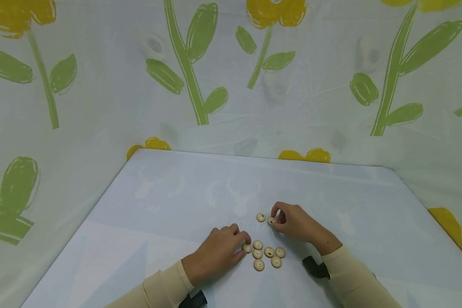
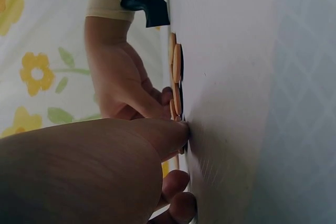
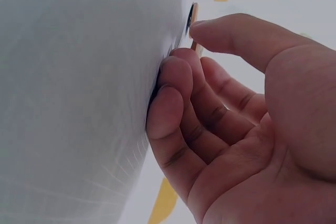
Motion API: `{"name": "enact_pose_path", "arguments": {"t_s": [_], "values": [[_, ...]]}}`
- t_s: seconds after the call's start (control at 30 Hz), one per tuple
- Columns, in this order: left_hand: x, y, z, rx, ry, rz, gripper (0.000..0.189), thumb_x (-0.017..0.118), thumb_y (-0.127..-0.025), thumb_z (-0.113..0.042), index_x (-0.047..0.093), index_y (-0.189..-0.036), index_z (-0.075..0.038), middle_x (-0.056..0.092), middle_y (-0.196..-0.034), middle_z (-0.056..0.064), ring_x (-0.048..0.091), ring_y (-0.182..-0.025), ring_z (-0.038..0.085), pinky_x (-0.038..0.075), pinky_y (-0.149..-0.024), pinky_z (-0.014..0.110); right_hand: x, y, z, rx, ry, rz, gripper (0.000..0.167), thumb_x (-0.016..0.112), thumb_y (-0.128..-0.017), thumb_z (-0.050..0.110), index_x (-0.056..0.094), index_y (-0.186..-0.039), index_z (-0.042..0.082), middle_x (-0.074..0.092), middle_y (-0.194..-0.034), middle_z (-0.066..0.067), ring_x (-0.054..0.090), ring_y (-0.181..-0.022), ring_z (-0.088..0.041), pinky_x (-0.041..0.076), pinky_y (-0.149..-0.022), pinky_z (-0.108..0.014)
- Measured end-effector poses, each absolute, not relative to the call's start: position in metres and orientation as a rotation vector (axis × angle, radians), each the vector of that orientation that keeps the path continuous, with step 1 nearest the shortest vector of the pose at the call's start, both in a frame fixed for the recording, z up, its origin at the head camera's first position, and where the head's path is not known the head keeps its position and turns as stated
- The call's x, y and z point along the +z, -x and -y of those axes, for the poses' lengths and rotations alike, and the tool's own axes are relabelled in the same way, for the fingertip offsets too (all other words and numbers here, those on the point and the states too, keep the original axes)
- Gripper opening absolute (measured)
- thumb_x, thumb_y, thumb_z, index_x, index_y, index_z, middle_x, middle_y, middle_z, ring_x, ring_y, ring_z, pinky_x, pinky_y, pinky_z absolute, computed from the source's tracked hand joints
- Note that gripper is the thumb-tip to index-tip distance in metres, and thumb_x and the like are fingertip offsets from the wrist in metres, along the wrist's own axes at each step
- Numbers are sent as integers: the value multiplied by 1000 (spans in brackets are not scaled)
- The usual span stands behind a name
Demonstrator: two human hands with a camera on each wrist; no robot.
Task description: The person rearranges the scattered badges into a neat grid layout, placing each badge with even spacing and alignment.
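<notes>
Several small round wooden discs with dark markings lie on the table. In the head view my left hand [image 1: 222, 248] pinches the leftmost wooden disc [image 1: 247, 248] of the near group between thumb and finger. Farther back, my right hand [image 1: 295, 222] has thumb and index finger on another wooden disc [image 1: 271, 220], gripping its right edge. Just left of that one lies a loose disc [image 1: 260, 217]. Seen from the right wrist, the thumb meets a disc edge [image 3: 195, 9] while the other fingers curl against the tabletop. The left thumb partly hides the discs in the left wrist view.
Near the left hand, a column of discs [image 1: 257, 254] stands beside a cluster of 3 discs [image 1: 276, 262]. Both rest on the pale patterned tabletop [image 1: 169, 205]. A flower-printed sheet [image 1: 115, 85] rises behind the table. Black wrist mounts [image 1: 316, 268] sit under the sleeves.
</notes>
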State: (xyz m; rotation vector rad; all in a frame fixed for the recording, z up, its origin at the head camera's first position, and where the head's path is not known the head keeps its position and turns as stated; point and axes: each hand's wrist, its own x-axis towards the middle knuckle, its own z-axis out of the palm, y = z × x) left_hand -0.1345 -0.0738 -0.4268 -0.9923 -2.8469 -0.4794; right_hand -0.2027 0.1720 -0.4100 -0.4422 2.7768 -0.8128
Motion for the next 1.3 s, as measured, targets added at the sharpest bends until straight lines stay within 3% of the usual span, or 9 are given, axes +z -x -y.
{"name": "enact_pose_path", "arguments": {"t_s": [1.3], "values": [[-428,136,73,-485,1001,2856,17,70,-94,-31,70,-110,-25,60,-90,-6,52,-72,5,36,-62,24,-412,207,-171,-780,340,-2767,17,70,-88,7,62,-102,11,57,-74,-3,52,-65,-15,45,-59,-29]]}}
